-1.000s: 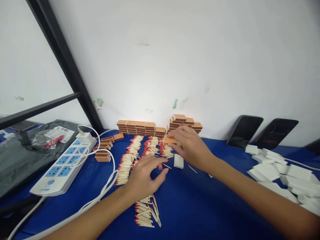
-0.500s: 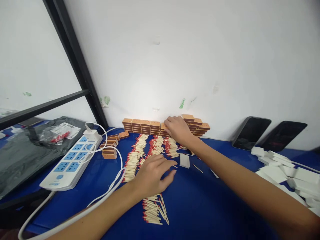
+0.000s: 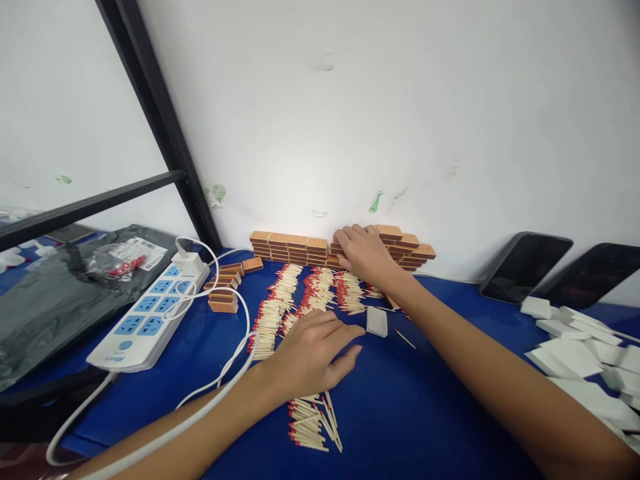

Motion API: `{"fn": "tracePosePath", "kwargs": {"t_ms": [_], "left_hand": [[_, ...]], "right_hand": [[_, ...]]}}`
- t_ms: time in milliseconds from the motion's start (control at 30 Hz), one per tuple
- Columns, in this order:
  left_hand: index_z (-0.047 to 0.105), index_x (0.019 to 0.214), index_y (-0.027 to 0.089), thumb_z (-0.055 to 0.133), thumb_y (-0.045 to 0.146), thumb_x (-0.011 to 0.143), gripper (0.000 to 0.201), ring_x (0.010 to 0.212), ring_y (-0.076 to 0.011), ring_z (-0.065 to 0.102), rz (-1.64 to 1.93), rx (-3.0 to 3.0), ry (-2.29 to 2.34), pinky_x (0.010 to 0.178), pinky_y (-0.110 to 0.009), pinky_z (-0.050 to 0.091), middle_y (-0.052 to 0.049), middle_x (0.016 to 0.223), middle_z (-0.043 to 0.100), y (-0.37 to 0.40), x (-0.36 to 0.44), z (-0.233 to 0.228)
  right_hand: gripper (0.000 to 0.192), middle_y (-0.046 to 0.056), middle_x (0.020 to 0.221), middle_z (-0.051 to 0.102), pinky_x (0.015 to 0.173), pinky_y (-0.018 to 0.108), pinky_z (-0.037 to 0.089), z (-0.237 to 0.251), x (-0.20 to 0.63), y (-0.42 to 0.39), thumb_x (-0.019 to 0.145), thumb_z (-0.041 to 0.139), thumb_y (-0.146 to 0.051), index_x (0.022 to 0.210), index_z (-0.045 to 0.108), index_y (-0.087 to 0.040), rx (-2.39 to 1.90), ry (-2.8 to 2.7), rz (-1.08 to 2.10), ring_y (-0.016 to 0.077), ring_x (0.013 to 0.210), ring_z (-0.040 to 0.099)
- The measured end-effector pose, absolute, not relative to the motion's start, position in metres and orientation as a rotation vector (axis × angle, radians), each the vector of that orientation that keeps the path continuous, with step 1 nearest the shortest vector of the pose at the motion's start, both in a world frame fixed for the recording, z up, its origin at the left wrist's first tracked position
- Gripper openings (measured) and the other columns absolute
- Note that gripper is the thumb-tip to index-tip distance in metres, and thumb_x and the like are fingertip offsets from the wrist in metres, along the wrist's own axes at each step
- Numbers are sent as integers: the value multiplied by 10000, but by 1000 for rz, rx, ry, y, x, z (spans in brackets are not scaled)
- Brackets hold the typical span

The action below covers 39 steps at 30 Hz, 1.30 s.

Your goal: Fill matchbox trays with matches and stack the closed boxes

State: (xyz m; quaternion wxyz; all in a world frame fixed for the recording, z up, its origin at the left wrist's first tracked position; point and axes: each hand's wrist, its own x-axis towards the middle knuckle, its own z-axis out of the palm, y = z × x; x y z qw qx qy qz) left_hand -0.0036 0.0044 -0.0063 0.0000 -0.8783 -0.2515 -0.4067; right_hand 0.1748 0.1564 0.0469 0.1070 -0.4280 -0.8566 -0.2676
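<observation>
Blue table point(image 3: 425, 413) | stacked matchboxes point(image 3: 290, 248) along wall | match rows point(image 3: 280, 303) | our right hand point(image 3: 363, 253) has carried its matchbox to the stack, fingers closed over it, one more box placed | our left hand point(image 3: 307, 353) loosely spread on matches, holding nothing.

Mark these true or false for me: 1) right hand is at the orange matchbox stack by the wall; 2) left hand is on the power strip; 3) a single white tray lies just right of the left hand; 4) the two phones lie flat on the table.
1. True: the right hand rests on the stacked orange matchboxes at the wall.
2. False: the left hand lies on the blue table among the matches; the power strip sits apart to its left.
3. True: a white tray lies there.
4. False: both phones lean against the wall.
</observation>
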Motion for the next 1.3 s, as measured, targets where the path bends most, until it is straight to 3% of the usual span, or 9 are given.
{"fn": "tracePosePath", "kwargs": {"t_ms": [300, 467, 567, 633, 733, 800, 1000, 1167, 1300], "left_hand": [[689, 1191, 148, 626, 193, 1000, 206, 787, -188, 661, -1259, -2811, -850, 764, -346, 527, -38, 858, 739, 2, -4, -8], [703, 1221, 209, 680, 243, 984, 240, 914, -200, 700, -1653, -2609, -1290, 919, -387, 540, -38, 956, 773, 6, -6, 4], [659, 1320, 234, 773, 410, 935, 438, 1081, -227, 724, -2019, -2419, -1710, 1005, -400, 535, -69, 1171, 778, 12, -8, 14], [680, 1235, 210, 779, 490, 913, 438, 1087, -234, 733, -2320, -2370, -1792, 938, -366, 564, -92, 1176, 776, 18, -9, 19], [700, 988, 180, 761, 520, 914, 353, 928, -190, 733, -2511, -2318, -1853, 841, -310, 565, -78, 999, 771, 25, -10, 19], [657, 930, 176, 787, 532, 885, 382, 878, -171, 722, -2594, -2224, -1879, 805, -290, 560, -64, 944, 756, 29, -10, 17], [604, 1092, 179, 946, 489, 701, 605, 846, -179, 757, -2998, -2018, -1940, 833, -308, 597, -55, 933, 799, 33, -12, 19], [760, 1056, 138, 926, 430, 726, 471, 882, -196, 748, -2970, -2088, -1914, 821, -308, 604, -79, 977, 800, 36, -19, 27], [802, 1128, 187, 855, 437, 814, 404, 900, -183, 738, -2914, -1810, -1818, 788, -297, 594, -77, 1103, 798, 37, -25, 31]], "right_hand": [[219, 164, 1085, 726, 830, 397, 279, 42, 179, 160, 921, 593, -140, 1139, 608, -143, -1233, -2535, -714, 321, 1020, 571], [226, 131, 1100, 734, 865, 407, 367, 75, 183, 142, 920, 641, -182, 1142, 607, -167, -1187, -2546, -585, 300, 1044, 609], [225, 74, 1039, 731, 777, 366, 443, 98, 180, 116, 904, 717, -323, 1066, 606, -212, -989, -2465, 42, 233, 907, 632], [258, 51, 1048, 731, 753, 350, 470, 108, 175, 98, 891, 739, -369, 1064, 606, -231, -876, -2443, 303, 209, 880, 642], [232, 50, 1048, 718, 764, 351, 483, 114, 169, 82, 857, 745, -277, 1030, 600, -227, -840, -2454, 317, 199, 870, 634], [234, 55, 1055, 713, 765, 349, 489, 114, 167, 79, 856, 755, -280, 1021, 600, -221, -821, -2459, 327, 194, 869, 633], [294, 48, 988, 741, 727, 342, 502, 116, 170, 83, 881, 783, -475, 983, 678, -220, -789, -2430, 531, 190, 841, 658], [183, 37, 966, 773, 705, 331, 508, 120, 171, 80, 943, 710, -395, 992, 749, -223, -797, -2423, 522, 175, 810, 666], [219, 55, 1023, 797, 725, 337, 554, 130, 180, 82, 966, 669, -385, 1045, 785, -216, -790, -2250, 394, 194, 882, 701]]}}
